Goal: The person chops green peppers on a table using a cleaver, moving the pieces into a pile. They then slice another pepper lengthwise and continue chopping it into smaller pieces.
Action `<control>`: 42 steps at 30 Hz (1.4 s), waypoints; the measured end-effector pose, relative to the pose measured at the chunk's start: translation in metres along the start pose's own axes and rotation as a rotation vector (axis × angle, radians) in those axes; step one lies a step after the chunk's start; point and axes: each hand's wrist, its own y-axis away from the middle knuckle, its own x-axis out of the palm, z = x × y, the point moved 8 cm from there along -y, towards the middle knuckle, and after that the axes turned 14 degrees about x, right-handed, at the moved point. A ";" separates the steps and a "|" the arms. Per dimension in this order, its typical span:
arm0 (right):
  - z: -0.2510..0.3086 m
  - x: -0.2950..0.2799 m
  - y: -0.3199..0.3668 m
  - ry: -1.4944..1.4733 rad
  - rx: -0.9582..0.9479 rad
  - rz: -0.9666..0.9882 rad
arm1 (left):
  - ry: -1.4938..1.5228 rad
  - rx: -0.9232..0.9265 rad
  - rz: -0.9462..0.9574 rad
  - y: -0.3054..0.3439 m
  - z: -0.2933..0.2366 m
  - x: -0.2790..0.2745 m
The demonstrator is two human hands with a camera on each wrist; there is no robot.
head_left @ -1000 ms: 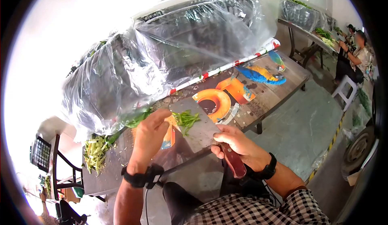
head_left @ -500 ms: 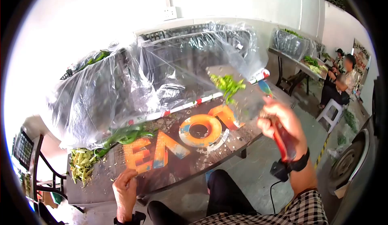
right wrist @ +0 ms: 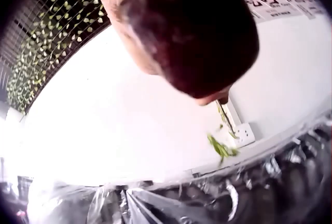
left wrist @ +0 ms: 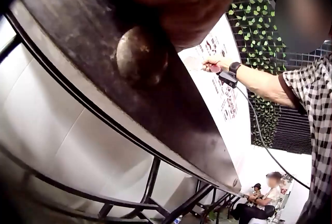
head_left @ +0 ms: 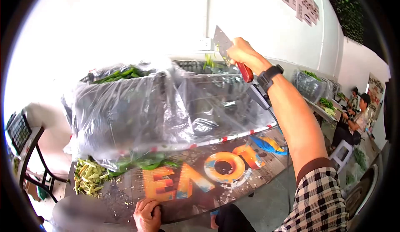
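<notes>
My right hand (head_left: 246, 55) grips the red handle (head_left: 245, 72) of a cleaver, raised over the back crate, its blade (head_left: 222, 42) tilted. Green slices (head_left: 209, 61) fall beside the blade into the plastic-lined crate (head_left: 225, 103); the right wrist view shows these slices (right wrist: 222, 148) in the air below the dark handle end (right wrist: 192, 37). My left hand (head_left: 147, 214) rests on the table's front edge, fingers loosely bent, holding nothing that shows. In the left wrist view that hand (left wrist: 181, 6) looms close above a rounded, shiny object (left wrist: 141, 57) on the tabletop.
Pale cut pieces (head_left: 89, 177) lie at the table's left, with long green peppers (head_left: 148, 161) beside them. More green peppers (head_left: 121, 74) fill the left crate. A wall socket (head_left: 204, 44) is behind. People (head_left: 354, 119) sit by another table at right.
My right hand has lifted the cleaver up and forward from the table to the crate, and the slices have slid off the blade. My left hand has moved down to the table edge.
</notes>
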 end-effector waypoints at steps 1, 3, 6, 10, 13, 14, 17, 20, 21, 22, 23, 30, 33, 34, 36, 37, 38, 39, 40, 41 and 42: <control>-0.001 0.005 -0.001 -0.062 -0.021 -0.023 | 0.014 -0.028 0.003 0.001 0.002 0.000; -0.015 0.006 0.003 -0.186 -0.048 -0.076 | 0.023 -0.051 0.015 0.003 0.002 0.002; -0.037 0.007 0.023 -0.448 -0.080 0.076 | 0.045 0.008 0.013 0.000 0.000 0.002; -0.072 0.014 0.101 -0.887 -0.015 0.207 | 0.033 0.029 -0.045 -0.004 0.004 0.006; -0.099 0.036 0.179 -0.703 0.008 0.585 | 0.014 0.031 -0.071 0.000 0.006 0.009; -0.115 0.045 0.205 -0.720 0.075 0.611 | 0.008 0.034 -0.069 -0.001 0.006 0.009; -0.160 0.084 0.271 -0.813 0.269 0.734 | 0.025 0.028 0.074 -0.004 0.007 0.014; -0.194 0.120 0.307 -0.792 0.340 0.817 | 0.099 0.060 0.221 -0.012 0.005 0.012; -0.201 0.128 0.311 -0.756 0.318 0.838 | 0.154 0.042 0.274 -0.016 0.004 0.010; -0.210 0.129 0.312 -0.749 0.352 0.799 | 0.130 0.029 0.337 -0.020 0.006 0.010; -0.214 0.129 0.313 -0.745 0.377 0.766 | 0.098 0.013 0.394 -0.024 0.012 0.009; -0.223 0.144 0.301 -0.960 0.322 0.624 | -0.407 -0.035 0.530 -0.062 0.110 -0.046; -0.215 0.138 0.305 -0.899 0.270 0.604 | -0.352 -0.102 0.341 -0.065 0.162 -0.053; -0.219 0.138 0.308 -0.911 0.284 0.604 | -0.433 -0.170 0.367 -0.073 0.164 -0.055; -0.223 0.142 0.306 -0.943 0.283 0.592 | -0.386 -0.114 0.355 -0.084 0.171 -0.048; -0.225 0.145 0.305 -0.954 0.269 0.583 | -0.385 -0.109 0.401 -0.086 0.177 -0.040; -0.226 0.145 0.305 -0.945 0.276 0.582 | -0.385 -0.103 0.445 -0.088 0.181 -0.032; -0.225 0.145 0.305 -0.937 0.283 0.580 | -0.385 -0.095 0.488 -0.090 0.183 -0.024; -0.225 0.144 0.305 -0.928 0.288 0.579 | -0.376 -0.067 0.470 -0.091 0.181 -0.018; -0.225 0.145 0.305 -0.926 0.290 0.583 | -0.367 -0.040 0.452 -0.092 0.179 -0.012; -0.226 0.145 0.306 -0.928 0.293 0.579 | -0.360 -0.013 0.437 -0.095 0.171 -0.009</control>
